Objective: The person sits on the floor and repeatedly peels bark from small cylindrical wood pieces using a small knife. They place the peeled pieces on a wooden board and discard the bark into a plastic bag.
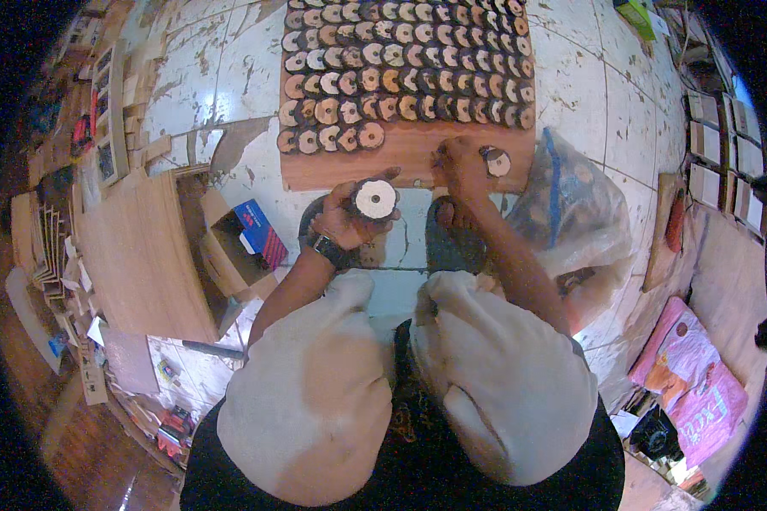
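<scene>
My left hand (339, 223) is closed round a round disc (375, 198) with a pale face, a dark rim and a small centre hole. It holds the disc face up, just off the near edge of a reddish-brown wooden board (426, 140). Over that edge, my right hand (458, 165) has its fingers curled down; anything inside them is hidden. Close to its right lies a single loose disc (497, 162) with a pale face. Farther up the board, overlapping rows of similar discs (400, 81) run from side to side, the nearest row reaching only partway across from the left.
A clear plastic bag (579, 213) with things inside stands right of the board. At left are a wooden box (149, 255) and a blue-and-red carton (256, 230). A pink printed sack (694, 383) lies at lower right. My knees are close below the hands.
</scene>
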A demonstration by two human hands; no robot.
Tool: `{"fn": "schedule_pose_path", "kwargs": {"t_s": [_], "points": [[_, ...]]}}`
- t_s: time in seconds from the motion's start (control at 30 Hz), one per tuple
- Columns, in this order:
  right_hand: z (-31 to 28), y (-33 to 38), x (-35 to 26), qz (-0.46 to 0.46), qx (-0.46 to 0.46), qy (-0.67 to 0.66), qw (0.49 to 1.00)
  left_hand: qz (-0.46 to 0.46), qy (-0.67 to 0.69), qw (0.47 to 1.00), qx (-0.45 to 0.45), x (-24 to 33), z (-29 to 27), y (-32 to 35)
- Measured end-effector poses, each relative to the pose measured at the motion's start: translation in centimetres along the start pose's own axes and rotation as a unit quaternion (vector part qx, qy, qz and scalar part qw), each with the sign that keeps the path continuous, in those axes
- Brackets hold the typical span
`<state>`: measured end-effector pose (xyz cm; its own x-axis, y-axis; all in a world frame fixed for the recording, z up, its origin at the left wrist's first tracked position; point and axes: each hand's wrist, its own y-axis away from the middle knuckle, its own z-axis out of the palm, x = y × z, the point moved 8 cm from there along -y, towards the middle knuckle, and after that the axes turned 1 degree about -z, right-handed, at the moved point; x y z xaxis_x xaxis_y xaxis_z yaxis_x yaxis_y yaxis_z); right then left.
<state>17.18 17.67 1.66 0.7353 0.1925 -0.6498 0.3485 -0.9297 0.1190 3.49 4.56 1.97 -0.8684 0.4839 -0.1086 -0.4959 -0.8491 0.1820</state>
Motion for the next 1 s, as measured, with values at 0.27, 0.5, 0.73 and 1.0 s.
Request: {"fn": "schedule_pose_path", "kwargs": {"t_s": [0.27,0.5,0.73,1.0], "points": [[-3.0,2.7,-6.8,-0.014,-0.050,-0.171,0.984,0.049,-0.056,0.994,0.084,0.8,-1.6,0.1],[-0.2,1.5,-4.1,-0.083,-0.040,0.022,0.996,0.044,-0.092,0.991,0.088,0.9,-2.2,2.1],[7.1,3.9,-6.3,-0.173,-0.163,0.024,0.971,0.055,-0.022,0.998,0.013,-0.1,0.4,6.8],[12.0,4.0,-13.4,-0.348,-0.228,0.044,0.908,0.128,-0.008,0.991,0.026,0.4,0.5,10.1]]}}
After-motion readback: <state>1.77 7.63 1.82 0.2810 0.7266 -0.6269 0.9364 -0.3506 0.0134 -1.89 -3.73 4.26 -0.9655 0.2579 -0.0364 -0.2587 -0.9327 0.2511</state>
